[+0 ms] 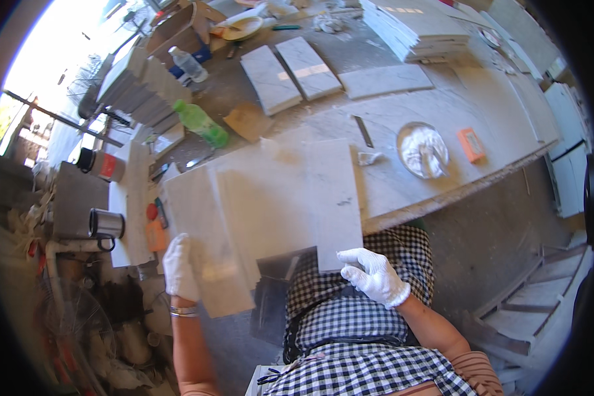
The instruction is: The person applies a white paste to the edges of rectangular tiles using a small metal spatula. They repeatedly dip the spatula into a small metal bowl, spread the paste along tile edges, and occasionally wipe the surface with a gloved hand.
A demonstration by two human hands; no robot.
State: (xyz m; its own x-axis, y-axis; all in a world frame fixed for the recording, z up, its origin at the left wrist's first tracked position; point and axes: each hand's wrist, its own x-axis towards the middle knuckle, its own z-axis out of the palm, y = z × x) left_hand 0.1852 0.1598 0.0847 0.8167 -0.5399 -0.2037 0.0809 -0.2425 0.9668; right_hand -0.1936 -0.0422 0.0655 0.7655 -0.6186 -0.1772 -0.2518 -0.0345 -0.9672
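While your gloved left hand (179,269) and right hand (375,275) each grip a near corner of the white marble slab (270,211), it overhangs the workbench (442,185) edge, apparently not yet fully positioned, beyond it a bowl of white paste (422,150).

Two white-gloved hands, left (179,267) and right (374,275). Three marble slabs (264,198) side by side up front, three more loose slabs (308,66) further back. Two plastic bottles: one green (201,123), one clear (188,64). Two metal mugs (105,224). One bowl of white paste (422,150), one orange block (471,144).
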